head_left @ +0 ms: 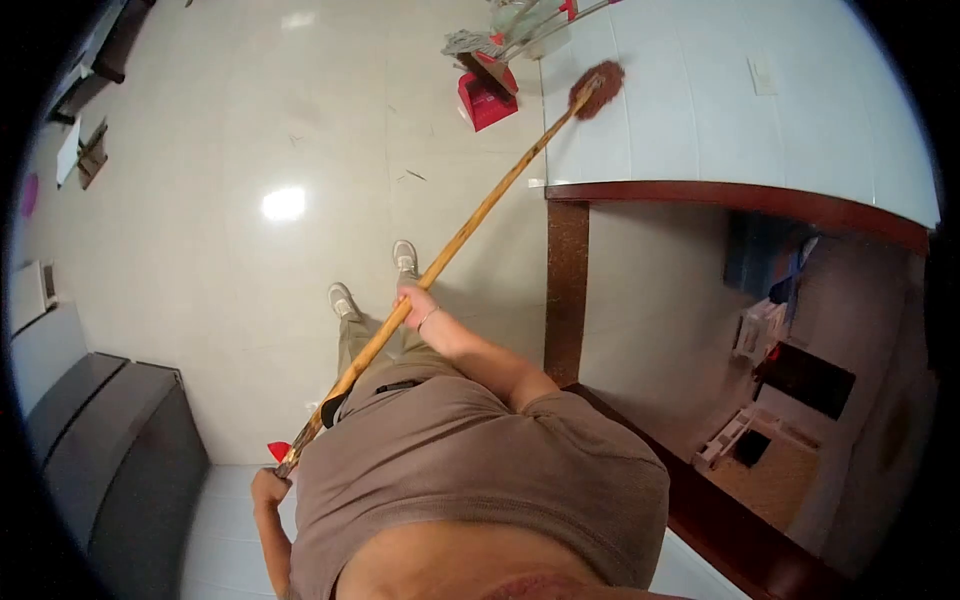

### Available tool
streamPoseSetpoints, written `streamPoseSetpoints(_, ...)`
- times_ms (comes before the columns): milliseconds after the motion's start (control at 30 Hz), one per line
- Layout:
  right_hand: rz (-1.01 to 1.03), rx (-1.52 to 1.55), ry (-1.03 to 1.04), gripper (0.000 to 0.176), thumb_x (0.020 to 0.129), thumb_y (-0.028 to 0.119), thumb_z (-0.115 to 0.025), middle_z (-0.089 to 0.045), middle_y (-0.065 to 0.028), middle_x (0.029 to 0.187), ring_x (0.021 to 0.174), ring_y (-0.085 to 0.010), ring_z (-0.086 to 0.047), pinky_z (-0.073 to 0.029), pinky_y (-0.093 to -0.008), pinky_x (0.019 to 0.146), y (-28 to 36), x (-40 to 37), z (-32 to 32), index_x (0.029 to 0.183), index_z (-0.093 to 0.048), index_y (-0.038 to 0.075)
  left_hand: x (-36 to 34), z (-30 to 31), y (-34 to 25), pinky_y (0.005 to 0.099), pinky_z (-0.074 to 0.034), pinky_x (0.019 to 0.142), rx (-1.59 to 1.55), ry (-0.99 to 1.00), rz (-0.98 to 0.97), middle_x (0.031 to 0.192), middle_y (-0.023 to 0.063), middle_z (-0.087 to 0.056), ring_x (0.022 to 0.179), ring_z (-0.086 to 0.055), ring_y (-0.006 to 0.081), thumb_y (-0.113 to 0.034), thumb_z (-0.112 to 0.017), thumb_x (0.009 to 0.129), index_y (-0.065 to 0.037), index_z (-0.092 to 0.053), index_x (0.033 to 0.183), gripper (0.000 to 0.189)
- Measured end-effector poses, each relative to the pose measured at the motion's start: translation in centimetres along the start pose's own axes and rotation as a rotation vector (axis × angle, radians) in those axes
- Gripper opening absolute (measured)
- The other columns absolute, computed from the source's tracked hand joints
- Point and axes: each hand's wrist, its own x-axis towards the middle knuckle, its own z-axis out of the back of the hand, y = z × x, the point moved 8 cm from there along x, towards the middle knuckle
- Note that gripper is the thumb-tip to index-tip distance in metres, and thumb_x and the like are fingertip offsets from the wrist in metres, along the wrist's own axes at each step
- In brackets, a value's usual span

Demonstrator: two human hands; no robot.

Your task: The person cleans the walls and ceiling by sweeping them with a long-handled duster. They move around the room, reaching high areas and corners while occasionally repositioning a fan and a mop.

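Observation:
A long wooden-handled duster [483, 212] runs diagonally across my body. Its brown bushy head [600, 88] overlaps the pale wall panels beyond my feet, to the right of the doorway corner. Around the middle of the pole, in front of my waist, my right hand [415, 305] is closed. Down at the near end, beside my left hip, my left hand [268, 487] is closed at the tip of the handle. Something shiny and gold-brown wraps that end, and a small red piece [279, 451] shows beside it.
Ahead stand a red dustpan [488, 105], a broom and a grey mop against the wall. A dark wooden door frame [567, 290] is on my right, opening onto another room. Grey furniture [120, 470] sits at my left. The glossy tiled floor [200, 270] has a few dark scraps.

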Motion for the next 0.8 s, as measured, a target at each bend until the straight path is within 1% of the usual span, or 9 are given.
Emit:
streamPoseSetpoints(67,-0.097,-0.024,-0.078,0.014,0.075,0.002,-0.052,-0.041,-0.0045,0.056,0.051,-0.0206,-0.043,-0.041,-0.0308,0.048,-2.5,1.1,2.9,0.068,-0.041,0.008,-0.5,-1.8,0.8,0.0410,-0.049,0.070,-0.003,0.012,0.014,0.079,0.0224,-0.062,0.080,-0.061,0.0368,-0.027,-0.061,0.060,-0.002,-0.065,0.075,0.029)
streamPoseSetpoints(167,-0.029,-0.076,-0.101,0.013,0.073,0.003,-0.053,-0.041,-0.0074,0.055,0.048,-0.0226,-0.044,-0.041,-0.0344,0.045,-0.3,2.6,3.0,0.068,-0.042,0.007,1.0,-4.6,0.4,0.0413,-0.049,0.071,0.007,0.000,-0.023,0.082,0.0209,-0.063,0.083,-0.061,0.0365,-0.024,-0.058,0.061,-0.002,-0.064,0.080,0.030)
streamPoseSetpoints(200,0.006,-0.088,-0.113,0.013,0.073,0.003,-0.054,-0.042,-0.0088,0.054,0.046,-0.0236,-0.044,-0.042,-0.0363,0.044,0.7,3.1,3.2,0.067,-0.043,0.006,0.4,-3.3,-2.2,0.0426,-0.048,0.072,0.034,0.020,-0.037,0.082,0.0221,-0.063,0.083,-0.061,0.0373,-0.023,-0.057,0.062,-0.001,-0.064,0.081,0.029)
streamPoseSetpoints(267,-0.129,-0.107,-0.028,0.020,0.081,0.013,-0.054,-0.041,-0.0055,0.054,0.047,-0.0219,-0.044,-0.044,-0.0363,0.051,4.4,3.9,1.2,0.066,-0.042,0.010,0.7,-1.8,-6.3,0.0442,-0.048,0.073,-0.037,-0.008,0.014,0.083,0.0236,-0.062,0.083,-0.060,0.0387,-0.024,-0.055,0.065,0.000,-0.065,0.081,0.030)
streamPoseSetpoints(333,0.079,-0.261,-0.046,0.022,0.081,0.017,-0.055,-0.042,-0.0045,0.052,0.047,-0.0210,-0.044,-0.044,-0.0389,0.051,10.0,4.9,-0.8,0.065,-0.043,0.010,0.9,-0.8,-10.6,0.0444,-0.048,0.073,-0.025,-0.037,-0.019,0.083,0.0249,-0.062,0.083,-0.060,0.0397,-0.026,-0.054,0.067,0.000,-0.065,0.080,0.031)
streamPoseSetpoints(400,-0.013,-0.192,-0.005,0.022,0.082,0.016,-0.056,-0.043,-0.0033,0.052,0.048,-0.0206,-0.045,-0.043,-0.0406,0.051,13.8,6.8,-1.7,0.064,-0.043,0.011,0.9,0.6,-14.9,0.0444,-0.048,0.074,-0.051,-0.059,-0.050,0.084,0.0267,-0.060,0.084,-0.059,0.0407,-0.028,-0.054,0.069,0.001,-0.066,0.079,0.033)
streamPoseSetpoints(533,-0.011,-0.151,-0.016,0.022,0.081,0.014,-0.057,-0.044,-0.0023,0.053,0.048,-0.0200,-0.045,-0.043,-0.0401,0.051,19.7,10.5,-2.5,0.064,-0.043,0.012,0.9,2.7,-20.3,0.0443,-0.047,0.074,-0.071,-0.037,-0.061,0.084,0.0291,-0.059,0.086,-0.059,0.0413,-0.031,-0.053,0.072,0.004,-0.064,0.079,0.038)
streamPoseSetpoints(733,0.069,-0.225,-0.027,0.022,0.080,0.013,-0.058,-0.045,-0.0027,0.053,0.049,-0.0195,-0.046,-0.043,-0.0374,0.050,16.4,9.2,-0.2,0.064,-0.043,0.012,0.3,1.7,-18.2,0.0429,-0.048,0.075,-0.009,0.115,-0.160,0.084,0.0303,-0.058,0.088,-0.058,0.0417,-0.029,-0.052,0.072,0.006,-0.064,0.079,0.038)
streamPoseSetpoints(800,0.099,-0.190,-0.002,0.020,0.080,0.013,-0.059,-0.045,-0.0034,0.055,0.049,-0.0200,-0.046,-0.043,-0.0351,0.049,12.5,8.0,0.8,0.066,-0.044,0.011,-0.4,1.4,-14.6,0.0430,-0.048,0.074,-0.007,0.092,-0.053,0.083,0.0286,-0.060,0.086,-0.059,0.0402,-0.026,-0.056,0.067,0.005,-0.064,0.079,0.034)
